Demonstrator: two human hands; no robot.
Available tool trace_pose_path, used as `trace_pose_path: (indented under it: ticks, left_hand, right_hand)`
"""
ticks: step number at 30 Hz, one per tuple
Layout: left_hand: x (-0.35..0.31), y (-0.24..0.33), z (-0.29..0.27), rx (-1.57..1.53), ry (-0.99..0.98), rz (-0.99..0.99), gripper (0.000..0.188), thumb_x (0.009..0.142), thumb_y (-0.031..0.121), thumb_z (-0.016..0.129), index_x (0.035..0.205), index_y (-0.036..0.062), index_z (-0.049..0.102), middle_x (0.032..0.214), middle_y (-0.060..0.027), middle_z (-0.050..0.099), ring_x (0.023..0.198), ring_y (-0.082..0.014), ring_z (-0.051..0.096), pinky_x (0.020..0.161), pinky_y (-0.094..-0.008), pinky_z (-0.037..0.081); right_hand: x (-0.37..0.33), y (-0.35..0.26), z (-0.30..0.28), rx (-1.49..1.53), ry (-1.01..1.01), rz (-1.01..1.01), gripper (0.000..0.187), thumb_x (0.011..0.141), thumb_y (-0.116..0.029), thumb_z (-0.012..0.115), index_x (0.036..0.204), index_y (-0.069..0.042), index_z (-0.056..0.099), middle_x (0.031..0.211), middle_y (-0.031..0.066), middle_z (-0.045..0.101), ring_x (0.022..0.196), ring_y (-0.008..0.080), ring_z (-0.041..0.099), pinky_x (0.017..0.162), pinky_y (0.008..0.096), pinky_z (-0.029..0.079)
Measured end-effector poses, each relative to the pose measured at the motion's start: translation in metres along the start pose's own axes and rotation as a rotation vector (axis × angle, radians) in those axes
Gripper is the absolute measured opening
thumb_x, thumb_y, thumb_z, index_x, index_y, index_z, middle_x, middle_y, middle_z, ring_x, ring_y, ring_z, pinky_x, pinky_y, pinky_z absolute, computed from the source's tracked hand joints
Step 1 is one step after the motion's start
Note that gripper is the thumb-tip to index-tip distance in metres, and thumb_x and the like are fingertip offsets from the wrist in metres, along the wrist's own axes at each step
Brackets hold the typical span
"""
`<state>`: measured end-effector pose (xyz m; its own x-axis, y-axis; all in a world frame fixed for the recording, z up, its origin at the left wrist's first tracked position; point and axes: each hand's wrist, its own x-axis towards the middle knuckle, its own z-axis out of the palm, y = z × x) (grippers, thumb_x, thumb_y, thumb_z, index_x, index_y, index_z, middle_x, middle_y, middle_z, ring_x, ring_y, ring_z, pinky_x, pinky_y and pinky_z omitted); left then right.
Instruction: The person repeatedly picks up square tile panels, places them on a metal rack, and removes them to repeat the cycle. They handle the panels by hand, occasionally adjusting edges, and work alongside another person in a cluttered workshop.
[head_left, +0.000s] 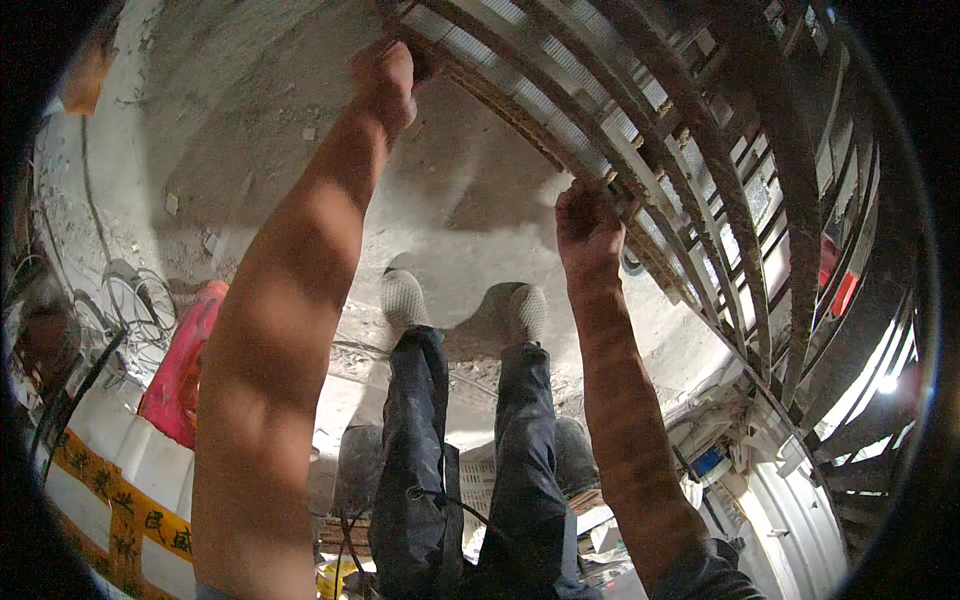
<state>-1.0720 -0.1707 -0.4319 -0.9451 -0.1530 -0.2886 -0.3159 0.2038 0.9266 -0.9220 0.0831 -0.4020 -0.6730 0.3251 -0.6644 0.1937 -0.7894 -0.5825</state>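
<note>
A large slatted frame (505,105) of long dark bars, with pale strips showing between them, fills the upper right. My left hand (385,85) is closed in a fist around the frame's end at the top. Lower down, my right hand (590,225) is closed on the same near edge, fingers curled at the bar. Both arms reach forward, and the frame's brown lower edge runs between the two hands. The fingertips of both hands are partly hidden.
Dusty grey ground (470,190) lies ahead of my light-coloured shoes (404,300). At the left are a pink-red bag (180,375), loose cables (135,310) and a white container with yellow tape (165,470). Ribbed white panels (780,515) stand at the lower right.
</note>
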Motion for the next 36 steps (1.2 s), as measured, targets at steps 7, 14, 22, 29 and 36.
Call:
trace_pose_path:
  ticks: [7,14,22,29,36]
  left_hand:
    - [0.027,-0.032,-0.018,0.495,-0.02,-0.137,0.03,0.088,0.028,0.047,0.105,0.0057,0.057,0.098,-0.011,0.061,0.087,-0.0216,0.059,0.073,-0.0325,0.048]
    - [-0.132,0.047,-0.046,-0.61,0.088,-0.437,0.061,0.087,0.052,0.045,0.115,-0.0017,0.044,0.093,-0.0153,0.059,0.065,-0.0207,0.062,0.059,-0.033,0.051]
    - [-0.433,0.07,-0.053,-0.468,0.289,-0.714,0.037,0.091,0.036,0.046,0.107,0.0029,0.05,0.086,-0.0076,0.061,0.058,-0.016,0.058,0.05,-0.0284,0.045]
    - [-0.669,0.096,-0.009,-0.789,0.765,-0.841,0.045,0.087,0.036,0.051,0.114,-0.0001,0.046,0.093,-0.0175,0.061,0.055,-0.0227,0.06,0.046,-0.0328,0.047]
    - [-0.81,0.163,0.021,-0.921,1.195,-0.803,0.042,0.089,0.035,0.044,0.106,-0.002,0.054,0.087,-0.0138,0.063,0.058,-0.018,0.058,0.049,-0.03,0.044]
  right_hand:
    - [0.0,0.001,0.003,0.233,-0.177,0.157,0.024,0.087,-0.012,0.047,0.102,0.005,0.055,0.097,0.018,0.06,0.091,0.0301,0.058,0.081,0.0403,0.051]
    - [-0.113,-0.009,-0.044,0.121,0.175,0.455,0.031,0.091,-0.022,0.045,0.106,0.003,0.054,0.105,0.0169,0.059,0.103,0.0324,0.054,0.089,0.0411,0.045]
    - [-0.231,-0.046,-0.059,-0.272,0.004,0.742,0.023,0.089,-0.017,0.047,0.092,0.001,0.061,0.084,0.0132,0.064,0.079,0.0278,0.061,0.073,0.0376,0.052]
    - [-0.225,-0.152,-0.076,-0.771,-0.363,0.73,0.025,0.085,-0.019,0.055,0.102,0.0,0.055,0.093,0.0126,0.06,0.082,0.0256,0.059,0.075,0.0386,0.05]
    - [-0.158,-0.279,-0.138,-1.555,-0.307,0.623,0.023,0.084,-0.017,0.052,0.064,-0.009,0.046,0.056,0.0023,0.044,0.047,0.0176,0.045,0.042,0.0291,0.036]
